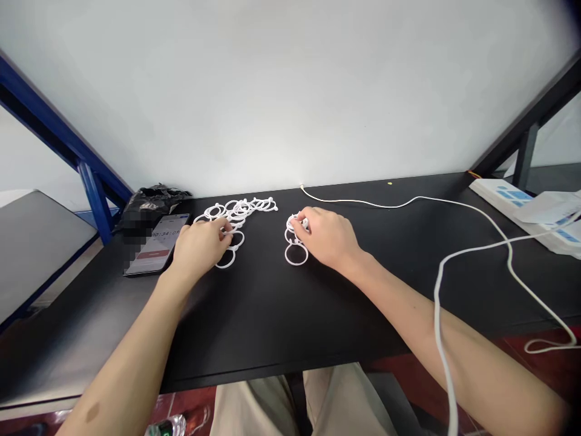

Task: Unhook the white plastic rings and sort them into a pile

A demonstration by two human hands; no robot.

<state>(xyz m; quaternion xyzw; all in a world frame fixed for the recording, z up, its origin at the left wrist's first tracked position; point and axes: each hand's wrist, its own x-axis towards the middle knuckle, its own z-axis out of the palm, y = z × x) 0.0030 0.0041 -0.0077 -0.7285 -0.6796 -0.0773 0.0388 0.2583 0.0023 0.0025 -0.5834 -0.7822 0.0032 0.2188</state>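
A loose pile of thin white plastic rings (240, 209) with small knobs lies on the black tabletop. My left hand (202, 242) is at the pile's near left side, thumb and fingers closed on a white ring there; another ring (226, 264) lies just in front of it. To the right, a smaller group of overlapping white rings (296, 254) lies apart from the pile. My right hand (327, 236) is over the far end of this group, with thumb and forefinger pinched on a white ring whose knob shows by the fingertips. My fingers partly hide the rings in both places.
A phone (157, 248) showing a running timer lies left of my left hand, before a crumpled black plastic bag (152, 203). A white cable (440, 272) loops across the right side, over my right forearm. White-and-blue packs (512, 197) lie far right. A white wall (299, 103) stands behind.
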